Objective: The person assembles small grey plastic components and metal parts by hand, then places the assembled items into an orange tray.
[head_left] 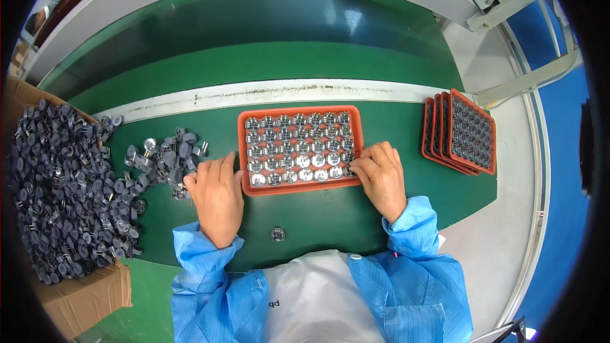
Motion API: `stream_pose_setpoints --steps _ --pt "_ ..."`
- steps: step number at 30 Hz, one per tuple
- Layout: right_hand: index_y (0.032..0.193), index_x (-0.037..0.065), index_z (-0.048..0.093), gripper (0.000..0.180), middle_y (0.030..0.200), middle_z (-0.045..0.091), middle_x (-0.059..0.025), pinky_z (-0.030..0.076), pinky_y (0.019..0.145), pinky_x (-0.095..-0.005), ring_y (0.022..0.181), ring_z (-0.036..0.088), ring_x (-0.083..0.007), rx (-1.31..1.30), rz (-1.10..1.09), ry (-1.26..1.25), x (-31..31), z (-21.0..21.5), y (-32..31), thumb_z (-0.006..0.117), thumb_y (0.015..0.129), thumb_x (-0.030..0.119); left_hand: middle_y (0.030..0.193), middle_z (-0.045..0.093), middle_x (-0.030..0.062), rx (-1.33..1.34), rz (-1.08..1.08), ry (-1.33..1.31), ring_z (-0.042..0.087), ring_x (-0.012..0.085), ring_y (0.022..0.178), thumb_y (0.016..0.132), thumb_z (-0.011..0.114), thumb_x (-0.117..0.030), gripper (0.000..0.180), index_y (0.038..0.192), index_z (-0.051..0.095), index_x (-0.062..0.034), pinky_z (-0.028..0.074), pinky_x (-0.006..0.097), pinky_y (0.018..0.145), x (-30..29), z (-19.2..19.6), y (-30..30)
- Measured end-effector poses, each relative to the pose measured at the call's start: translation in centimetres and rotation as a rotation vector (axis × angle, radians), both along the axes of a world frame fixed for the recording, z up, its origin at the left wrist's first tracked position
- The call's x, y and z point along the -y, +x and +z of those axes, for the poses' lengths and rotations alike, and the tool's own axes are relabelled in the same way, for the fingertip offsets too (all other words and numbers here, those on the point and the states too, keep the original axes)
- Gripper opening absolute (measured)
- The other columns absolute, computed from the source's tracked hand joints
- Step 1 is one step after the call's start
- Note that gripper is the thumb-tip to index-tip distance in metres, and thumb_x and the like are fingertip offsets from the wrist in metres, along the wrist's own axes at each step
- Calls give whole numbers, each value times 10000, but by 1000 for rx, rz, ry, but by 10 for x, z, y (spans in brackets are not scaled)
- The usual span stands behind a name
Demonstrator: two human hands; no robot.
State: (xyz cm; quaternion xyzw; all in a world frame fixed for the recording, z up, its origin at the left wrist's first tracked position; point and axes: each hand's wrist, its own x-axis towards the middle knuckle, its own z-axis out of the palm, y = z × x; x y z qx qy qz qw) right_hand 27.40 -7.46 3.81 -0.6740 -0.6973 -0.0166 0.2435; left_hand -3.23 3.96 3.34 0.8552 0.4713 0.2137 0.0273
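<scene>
An orange tray [243, 146] lies in front of me on the green mat, its pockets filled with small round silvery parts [298, 147]. My right hand [381, 178] rests at the tray's near right corner, fingertips pinched on a part in the bottom right pocket. My left hand [216, 194] lies flat on the mat against the tray's near left corner, fingers loosely together, next to a loose heap of grey parts [162, 159]. I see nothing in the left hand.
A cardboard box [76, 295] at the left overflows with several grey parts [60, 190]. A stack of orange trays [460, 133] stands at the right. One stray part [277, 234] lies near my body. A green conveyor belt [254, 38] runs behind.
</scene>
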Motion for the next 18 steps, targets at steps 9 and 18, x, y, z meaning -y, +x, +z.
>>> stream_pose_setpoints --steps 9,18 --pt "995 -25 753 159 851 750 -190 576 667 -438 734 729 -355 -451 -360 -58 -4 -15 11 811 942 113 907 730 149 -18 38 -191 716 369 825 917 800 -155 354 1236 747 -12 550 486 715 -8 -3 14" --pt "987 -39 744 184 857 773 -215 603 676 -417 730 764 -322 -592 -330 -95 -9 -26 9 788 962 139 1014 742 217 208 -7 -384 729 422 864 986 716 -104 320 1291 717 -9 570 498 742 -21 -14 1"
